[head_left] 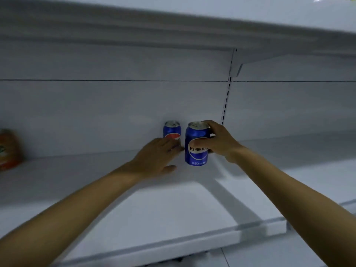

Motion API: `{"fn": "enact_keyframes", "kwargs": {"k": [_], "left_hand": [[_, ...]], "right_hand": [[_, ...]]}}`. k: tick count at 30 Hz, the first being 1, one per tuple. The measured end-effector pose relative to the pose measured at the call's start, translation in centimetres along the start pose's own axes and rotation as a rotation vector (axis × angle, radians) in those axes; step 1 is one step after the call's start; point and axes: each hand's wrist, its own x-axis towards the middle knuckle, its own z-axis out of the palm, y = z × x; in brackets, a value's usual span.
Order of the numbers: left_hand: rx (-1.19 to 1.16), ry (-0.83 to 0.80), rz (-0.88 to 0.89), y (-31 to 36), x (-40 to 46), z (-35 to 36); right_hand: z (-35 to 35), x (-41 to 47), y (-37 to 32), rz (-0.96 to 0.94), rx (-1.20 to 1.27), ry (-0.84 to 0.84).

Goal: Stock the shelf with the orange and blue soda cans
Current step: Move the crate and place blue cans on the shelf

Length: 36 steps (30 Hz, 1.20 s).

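Fingers of the right hand [218,140] curl round the front blue Pepsi can [196,143] from its three o'clock side, thumb across the label and fingertips wrapped over the far upper edge near the rim. The can is upright, its long axis vertical, its base at or just above the white shelf board [96,176]; contact with the board cannot be made out.

The rear blue Pepsi can [172,131] stands upright against the back panel [115,105], at about eleven o'clock from the held can and just beside it. The left hand [159,153] lies in front of that rear can, fingers extended and close together, their tips reaching its lower part at twelve to one o'clock from the palm; they seem to touch it rather than grip, though blur hides the exact contact. The thumb rests spread out low toward the board.

So the relation that matters: the held can sits at five o'clock from the rear one, with a narrow gap between them. By my judgement the coming move is to settle the held can next to or in front of its neighbour and let go, and the right hand, already holding it, is the one to do that.

Far off at nine o'clock an orange container [8,149] stands on the same board, too blurred to name more closely.
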Motion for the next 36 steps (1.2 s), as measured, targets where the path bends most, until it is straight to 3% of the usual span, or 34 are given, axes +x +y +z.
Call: {"fn": "enact_keyframes", "kwargs": {"k": [2, 4, 7, 14, 24, 29, 33, 36], "left_hand": [[0.265, -0.015, 0.235, -2.3, 0.6, 1.9], [0.415, -0.048, 0.362, -3.9, 1.4, 3.4], [0.551, -0.04, 0.447, -5.7, 2.3, 5.0], [0.576, 0.017, 0.52, -7.7, 2.7, 6.4], [0.567, -0.076, 0.543, -8.5, 3.0, 6.6], [0.549, -0.129, 0.527, -8.1, 3.1, 6.1], [0.338, -0.176, 0.417, -6.7, 2.5, 4.7], [0.162, -0.295, 0.255, -5.0, 1.6, 2.3]], "right_hand": [[0.2, 2.7, 1.4, 0.024, -0.004, 0.012], [0.5, 5.0, 2.8, 0.056, -0.014, 0.038], [1.0, 7.7, 4.2, 0.095, -0.014, 0.059], [1.9, 10.7, 5.8, 0.099, -0.068, 0.089], [2.1, 10.2, 7.4, 0.122, -0.156, 0.249], [2.4, 10.5, 7.0, 0.123, -0.195, 0.24], [2.2, 10.0, 6.1, 0.123, -0.324, 0.212], [1.9, 7.4, 4.8, -0.051, -0.58, 0.324]]}}
